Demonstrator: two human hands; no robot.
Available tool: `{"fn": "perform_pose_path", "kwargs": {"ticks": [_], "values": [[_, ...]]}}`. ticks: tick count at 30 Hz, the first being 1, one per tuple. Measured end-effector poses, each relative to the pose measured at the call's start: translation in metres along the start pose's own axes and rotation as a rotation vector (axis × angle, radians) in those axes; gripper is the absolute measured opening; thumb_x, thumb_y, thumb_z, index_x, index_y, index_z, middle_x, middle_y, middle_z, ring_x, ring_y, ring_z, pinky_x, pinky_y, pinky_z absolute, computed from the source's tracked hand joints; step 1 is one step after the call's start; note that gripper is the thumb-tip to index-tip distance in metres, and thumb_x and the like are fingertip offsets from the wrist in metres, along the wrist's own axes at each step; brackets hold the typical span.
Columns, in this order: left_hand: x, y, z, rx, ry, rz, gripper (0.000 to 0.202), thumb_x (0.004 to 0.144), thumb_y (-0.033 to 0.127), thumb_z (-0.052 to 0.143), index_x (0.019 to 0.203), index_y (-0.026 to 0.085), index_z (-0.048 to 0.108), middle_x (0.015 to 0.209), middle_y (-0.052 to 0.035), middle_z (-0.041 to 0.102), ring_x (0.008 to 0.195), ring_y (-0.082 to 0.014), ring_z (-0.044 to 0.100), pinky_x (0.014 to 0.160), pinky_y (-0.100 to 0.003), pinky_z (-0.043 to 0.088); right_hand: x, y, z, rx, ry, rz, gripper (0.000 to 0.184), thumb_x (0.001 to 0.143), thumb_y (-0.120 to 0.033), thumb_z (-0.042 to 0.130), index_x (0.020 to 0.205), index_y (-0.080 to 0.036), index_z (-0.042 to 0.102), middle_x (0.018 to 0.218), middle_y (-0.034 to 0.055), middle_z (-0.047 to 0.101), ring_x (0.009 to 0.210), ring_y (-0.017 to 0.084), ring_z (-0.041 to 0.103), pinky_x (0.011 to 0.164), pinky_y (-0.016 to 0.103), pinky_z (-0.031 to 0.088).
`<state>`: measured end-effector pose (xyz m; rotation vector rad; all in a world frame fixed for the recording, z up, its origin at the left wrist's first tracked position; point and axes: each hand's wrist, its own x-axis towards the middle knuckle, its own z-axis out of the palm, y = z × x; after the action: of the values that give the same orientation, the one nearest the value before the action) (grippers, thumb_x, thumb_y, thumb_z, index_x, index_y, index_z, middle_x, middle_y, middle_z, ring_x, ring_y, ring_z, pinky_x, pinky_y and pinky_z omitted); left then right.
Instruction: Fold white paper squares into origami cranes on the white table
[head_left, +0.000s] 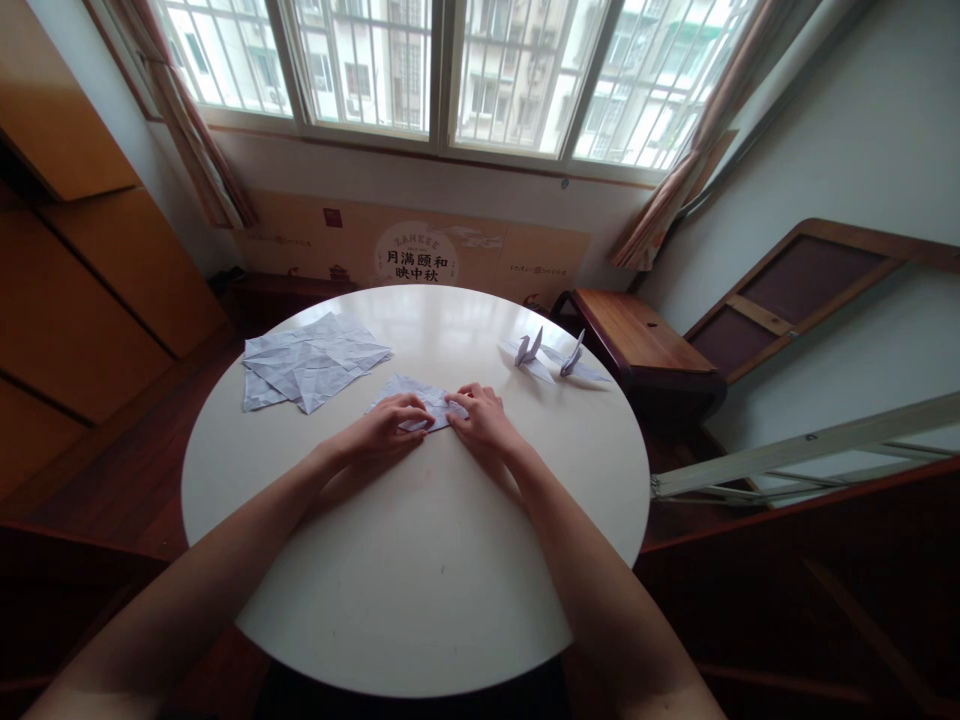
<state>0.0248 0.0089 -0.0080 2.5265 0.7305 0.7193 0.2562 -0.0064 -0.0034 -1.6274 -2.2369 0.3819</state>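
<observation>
A creased sheet of pale paper (420,388), apparently folded over along its near edge, lies flat near the middle of the round table. My left hand (394,420) rests on its left part, fingers curled with the tips pinching the near edge. On the right part, my right hand (480,412) has its thumb and fingers bent together, gripping the paper's right end. Parts of the paper are hidden beneath both hands. Two folded paper cranes, a left crane (527,350) and a right crane (574,358), stand beyond my right hand.
A pile of creased paper sheets (311,360) lies at the table's back left. The white round table (420,580) has a curved edge all round. A wooden side table (637,330) stands behind it at the right, and orange-brown cabinets (75,300) line the left.
</observation>
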Motion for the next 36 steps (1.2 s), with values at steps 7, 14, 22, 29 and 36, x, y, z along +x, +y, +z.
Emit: {"fn": "perform_pose_path", "kwargs": {"ticks": [7, 14, 22, 29, 36], "values": [[0.0, -0.0002, 0.0, 0.002, -0.003, -0.006, 0.023, 0.092, 0.028, 0.06, 0.112, 0.022, 0.07, 0.107, -0.0088, 0.064, 0.101, -0.0221, 0.06, 0.092, -0.034, 0.049, -0.0002, -0.0003, -0.0008, 0.0, -0.002, 0.004, 0.038, 0.092, -0.038, 0.055, 0.128, -0.026, 0.063, 0.128, 0.0089, 0.055, 0.12, 0.027, 0.043, 0.104, 0.042, 0.032], [0.0, -0.0001, -0.0002, -0.008, -0.008, -0.014, 0.023, 0.092, 0.027, 0.06, 0.112, 0.022, 0.071, 0.107, -0.0084, 0.064, 0.102, -0.0218, 0.06, 0.092, -0.033, 0.049, -0.0006, 0.0002, -0.0004, -0.001, 0.004, -0.008, 0.038, 0.093, -0.038, 0.055, 0.128, -0.026, 0.063, 0.127, 0.0093, 0.055, 0.12, 0.026, 0.043, 0.104, 0.042, 0.032], [0.0008, 0.0054, -0.0026, 0.004, -0.006, -0.011, 0.023, 0.093, 0.028, 0.059, 0.111, 0.022, 0.07, 0.107, -0.0089, 0.063, 0.102, -0.0223, 0.06, 0.093, -0.034, 0.048, 0.0004, 0.0005, 0.0006, 0.0, 0.006, -0.003, 0.038, 0.092, -0.037, 0.056, 0.127, -0.026, 0.064, 0.127, 0.0092, 0.055, 0.12, 0.026, 0.043, 0.104, 0.042, 0.032], [0.0008, 0.0037, -0.0019, 0.009, -0.013, -0.014, 0.023, 0.093, 0.029, 0.06, 0.111, 0.021, 0.07, 0.107, -0.0092, 0.064, 0.102, -0.0227, 0.059, 0.093, -0.035, 0.048, -0.0003, 0.0005, 0.0003, -0.001, 0.011, -0.009, 0.037, 0.092, -0.037, 0.056, 0.127, -0.026, 0.064, 0.127, 0.0092, 0.055, 0.12, 0.027, 0.043, 0.104, 0.042, 0.033], [0.0006, 0.0043, -0.0022, -0.005, -0.006, -0.011, 0.023, 0.093, 0.03, 0.06, 0.112, 0.022, 0.071, 0.107, -0.0092, 0.064, 0.102, -0.0227, 0.06, 0.093, -0.034, 0.048, 0.0, 0.0006, 0.0004, -0.008, 0.002, -0.003, 0.038, 0.092, -0.038, 0.056, 0.128, -0.027, 0.064, 0.127, 0.0089, 0.055, 0.12, 0.026, 0.043, 0.104, 0.042, 0.033]]}}
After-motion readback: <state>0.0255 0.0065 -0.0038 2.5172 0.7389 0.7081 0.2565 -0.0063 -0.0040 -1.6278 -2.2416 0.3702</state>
